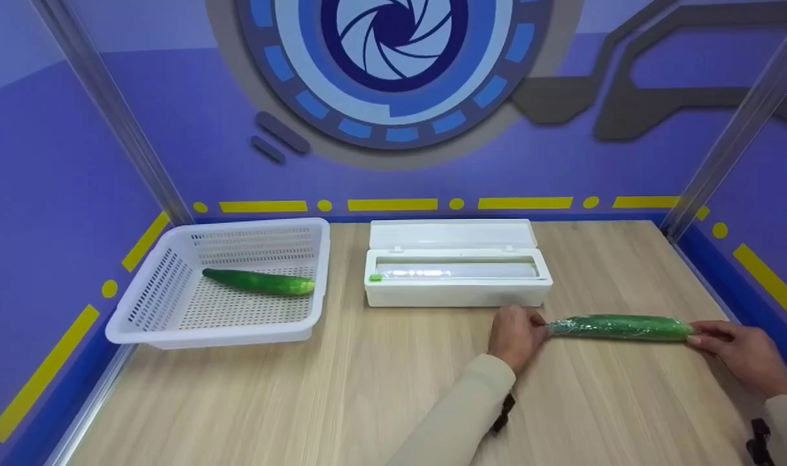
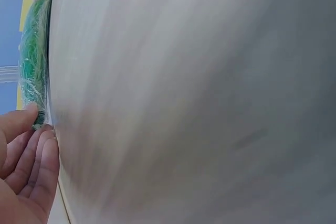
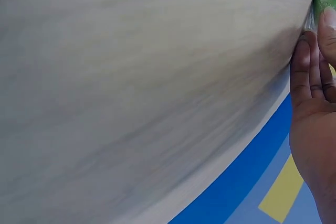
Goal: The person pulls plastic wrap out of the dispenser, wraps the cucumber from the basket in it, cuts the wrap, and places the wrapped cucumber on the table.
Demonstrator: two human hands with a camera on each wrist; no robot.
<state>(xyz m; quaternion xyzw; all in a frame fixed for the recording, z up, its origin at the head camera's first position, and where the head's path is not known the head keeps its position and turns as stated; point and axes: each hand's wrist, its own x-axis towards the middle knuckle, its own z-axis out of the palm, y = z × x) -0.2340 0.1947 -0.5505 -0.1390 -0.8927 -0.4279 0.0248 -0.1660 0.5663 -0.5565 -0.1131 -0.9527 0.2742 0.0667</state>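
Wrapped cucumber [image 1: 633, 327] lies on the tabletop [image 1: 270, 401], at about four o'clock from the white film box [image 1: 458, 296], its clear film [image 1: 562, 328] drawn in toward the ends. The left hand [image 1: 518, 338] pinches the nine o'clock end; the right hand [image 1: 746, 353] pinches the three o'clock end — judged to be the step of closing the film ends. The next move appears to call for a firm twist or tuck at each tip, without tearing. A second cucumber [image 1: 254, 282], apparently bare, lies in the basket [image 1: 212, 335] at nine o'clock from the box.
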